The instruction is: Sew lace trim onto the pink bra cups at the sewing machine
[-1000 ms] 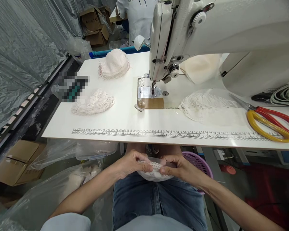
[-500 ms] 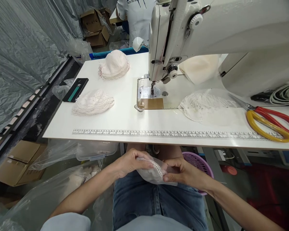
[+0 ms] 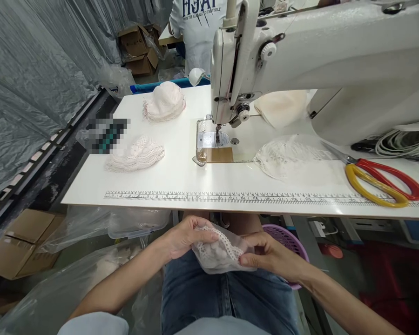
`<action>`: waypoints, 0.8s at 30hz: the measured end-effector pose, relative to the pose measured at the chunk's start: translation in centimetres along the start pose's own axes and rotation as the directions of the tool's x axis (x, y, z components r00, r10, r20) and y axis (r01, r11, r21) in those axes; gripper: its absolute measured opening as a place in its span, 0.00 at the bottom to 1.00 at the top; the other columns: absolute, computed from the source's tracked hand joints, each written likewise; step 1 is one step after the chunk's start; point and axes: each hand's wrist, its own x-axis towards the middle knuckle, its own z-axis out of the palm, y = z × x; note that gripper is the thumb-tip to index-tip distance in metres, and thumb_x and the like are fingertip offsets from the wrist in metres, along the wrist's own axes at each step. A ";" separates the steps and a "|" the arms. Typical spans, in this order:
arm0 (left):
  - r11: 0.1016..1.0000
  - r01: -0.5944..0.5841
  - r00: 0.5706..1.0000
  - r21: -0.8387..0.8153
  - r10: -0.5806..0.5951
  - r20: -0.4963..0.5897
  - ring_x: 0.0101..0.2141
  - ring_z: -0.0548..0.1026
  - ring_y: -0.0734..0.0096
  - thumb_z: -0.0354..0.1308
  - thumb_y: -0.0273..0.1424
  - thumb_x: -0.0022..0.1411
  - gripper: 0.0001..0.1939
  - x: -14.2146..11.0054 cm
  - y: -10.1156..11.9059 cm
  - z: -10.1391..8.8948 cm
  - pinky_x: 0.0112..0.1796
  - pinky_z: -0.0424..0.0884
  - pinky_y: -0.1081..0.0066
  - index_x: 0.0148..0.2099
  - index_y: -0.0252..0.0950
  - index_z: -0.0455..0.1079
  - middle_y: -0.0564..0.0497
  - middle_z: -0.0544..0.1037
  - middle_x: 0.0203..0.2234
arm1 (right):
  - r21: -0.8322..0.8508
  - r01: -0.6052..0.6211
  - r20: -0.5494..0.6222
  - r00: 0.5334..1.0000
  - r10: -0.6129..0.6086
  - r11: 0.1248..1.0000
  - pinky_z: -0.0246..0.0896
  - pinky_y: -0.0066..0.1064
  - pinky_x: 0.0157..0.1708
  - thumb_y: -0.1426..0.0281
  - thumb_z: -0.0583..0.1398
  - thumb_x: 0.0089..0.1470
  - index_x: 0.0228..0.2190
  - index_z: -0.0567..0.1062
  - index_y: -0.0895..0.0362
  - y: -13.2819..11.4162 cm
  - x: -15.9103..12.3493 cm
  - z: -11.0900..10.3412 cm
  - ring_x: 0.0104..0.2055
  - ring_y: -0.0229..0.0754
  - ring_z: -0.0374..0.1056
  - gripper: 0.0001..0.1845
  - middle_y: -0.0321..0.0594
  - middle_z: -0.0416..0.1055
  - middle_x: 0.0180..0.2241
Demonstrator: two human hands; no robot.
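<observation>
Over my lap, below the table's front edge, I hold a sheer white lace piece (image 3: 218, 253) with a scalloped trim along its upper edge. My left hand (image 3: 190, 236) pinches its left end between thumb and fingers. At the other end my right hand (image 3: 263, 251) grips the trim, thumb in front. Fingers show faintly through the thin cloth. On the table lie a pile of lace pieces (image 3: 136, 154) at the left, a stack of pale moulded cups (image 3: 165, 100) behind it, and more white lace (image 3: 282, 156) right of the needle.
A white sewing machine (image 3: 265, 65) stands over the white table (image 3: 174, 179), which has a printed ruler along its front. Scissors (image 3: 380, 184) with red and yellow handles lie at the right. A purple basket (image 3: 288, 242) stands below. A person (image 3: 199, 37) sits beyond.
The lace piece has spread and turned, so more of its patterned face shows. Both hands keep their hold. The view has shifted slightly, showing more of the machine's top.
</observation>
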 end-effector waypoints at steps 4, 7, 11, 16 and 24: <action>1.000 -0.014 0.993 0.025 0.011 0.118 0.23 0.73 0.75 0.71 0.34 0.39 0.13 -0.6 1.0 1.1 0.27 0.69 0.76 0.26 0.30 0.75 0.50 0.77 0.21 | -0.197 0.250 0.203 0.956 -0.210 0.948 0.59 0.26 0.29 0.59 0.56 0.58 0.29 0.76 0.60 -1.9 -0.6 -0.5 0.28 0.36 0.65 0.17 0.40 0.70 0.27; 0.996 -0.014 0.974 0.088 -0.007 0.228 0.26 0.74 0.74 0.71 0.33 0.39 0.13 -0.6 2.4 2.2 0.31 0.70 0.75 0.28 0.30 0.76 0.49 0.77 0.24 | -0.581 0.351 -0.065 0.879 -0.472 0.735 0.61 0.28 0.32 0.70 0.54 0.60 0.44 0.71 0.55 -2.5 -0.2 -0.4 0.35 0.39 0.66 0.11 0.43 0.69 0.35; 0.985 -0.019 0.989 0.170 -0.007 0.146 0.26 0.72 0.76 0.70 0.32 0.41 0.12 -0.3 3.9 2.5 0.31 0.68 0.76 0.29 0.31 0.77 0.51 0.76 0.23 | -0.845 0.367 0.004 0.732 -0.681 0.389 0.63 0.28 0.34 0.78 0.54 0.57 0.51 0.64 0.51 -1.9 1.0 -0.3 0.38 0.38 0.64 0.22 0.42 0.63 0.38; 0.972 -0.040 0.988 0.233 0.003 0.155 0.26 0.71 0.76 0.70 0.32 0.41 0.12 0.0 4.6 2.1 0.31 0.67 0.75 0.29 0.31 0.77 0.52 0.75 0.23 | -0.921 0.365 0.133 0.630 -0.765 0.140 0.59 0.26 0.29 0.81 0.53 0.53 0.43 0.70 0.52 -2.2 1.8 -0.7 0.33 0.36 0.61 0.19 0.39 0.62 0.36; 0.954 -0.063 0.985 0.293 0.012 0.175 0.26 0.71 0.76 0.70 0.34 0.42 0.13 -0.1 6.5 2.3 0.31 0.67 0.75 0.30 0.32 0.76 0.53 0.75 0.22 | -0.915 0.395 0.295 0.510 -0.808 -0.085 0.57 0.27 0.26 0.77 0.52 0.58 0.34 0.73 0.55 -4.9 3.0 -0.9 0.27 0.35 0.61 0.11 0.38 0.67 0.27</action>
